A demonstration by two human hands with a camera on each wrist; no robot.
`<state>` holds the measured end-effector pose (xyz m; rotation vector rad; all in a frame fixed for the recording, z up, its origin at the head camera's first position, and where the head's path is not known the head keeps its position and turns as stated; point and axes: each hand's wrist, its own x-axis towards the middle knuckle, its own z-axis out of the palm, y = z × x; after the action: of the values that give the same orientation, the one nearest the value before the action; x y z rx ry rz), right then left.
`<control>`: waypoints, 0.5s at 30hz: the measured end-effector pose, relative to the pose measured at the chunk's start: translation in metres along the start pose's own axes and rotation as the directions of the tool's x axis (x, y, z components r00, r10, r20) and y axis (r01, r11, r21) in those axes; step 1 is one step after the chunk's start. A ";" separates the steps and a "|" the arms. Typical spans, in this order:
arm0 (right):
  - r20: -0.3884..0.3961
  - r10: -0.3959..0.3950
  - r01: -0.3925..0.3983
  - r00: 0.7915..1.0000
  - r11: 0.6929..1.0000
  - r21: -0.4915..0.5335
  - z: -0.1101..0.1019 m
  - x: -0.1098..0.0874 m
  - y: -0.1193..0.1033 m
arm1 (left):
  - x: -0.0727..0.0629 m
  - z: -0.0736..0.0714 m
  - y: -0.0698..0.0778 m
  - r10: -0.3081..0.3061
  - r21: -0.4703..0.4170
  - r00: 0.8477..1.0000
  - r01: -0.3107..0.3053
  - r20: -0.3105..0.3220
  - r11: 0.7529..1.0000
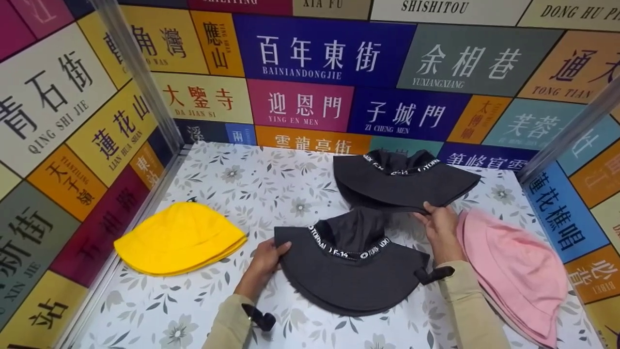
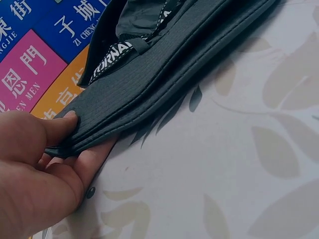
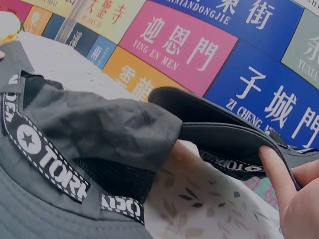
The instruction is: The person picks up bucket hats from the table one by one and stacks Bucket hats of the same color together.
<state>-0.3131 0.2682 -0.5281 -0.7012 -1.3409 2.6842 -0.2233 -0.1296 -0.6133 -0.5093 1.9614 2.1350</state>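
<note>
My left hand (image 1: pixel 264 264) pinches the left edge of the brim of the nearer dark grey hat (image 1: pixel 353 286), thumb on top and fingers beneath. White lettering runs along the band of this hat, and its brim shows doubled layers in the left wrist view (image 2: pixel 149 94). With the right hand (image 1: pixel 441 231) I grip the front brim edge of a second dark grey hat (image 1: pixel 407 186), farther back. In the right wrist view, the thumb and fingers hold that brim (image 3: pixel 224 130) from either side, beside the crumpled crown (image 3: pixel 109 127) of the nearer hat.
A yellow hat (image 1: pixel 181 240) lies at the left of the flower-patterned table (image 1: pixel 218 315). A pink hat (image 1: pixel 516 271) lies at the right, beside my right forearm. Panels of coloured signs (image 1: pixel 324 53) enclose the table at the back and sides.
</note>
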 end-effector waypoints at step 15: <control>0.163 0.107 -0.138 0.981 0.972 0.191 0.007 -0.026 -0.006 | 0.000 0.001 0.001 -0.026 0.036 1.000 0.026 -0.005 0.999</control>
<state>-0.2936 0.2597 -0.5103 -0.5877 -1.0619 2.9710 -0.2238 -0.1290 -0.6123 -0.5311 1.9811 2.0813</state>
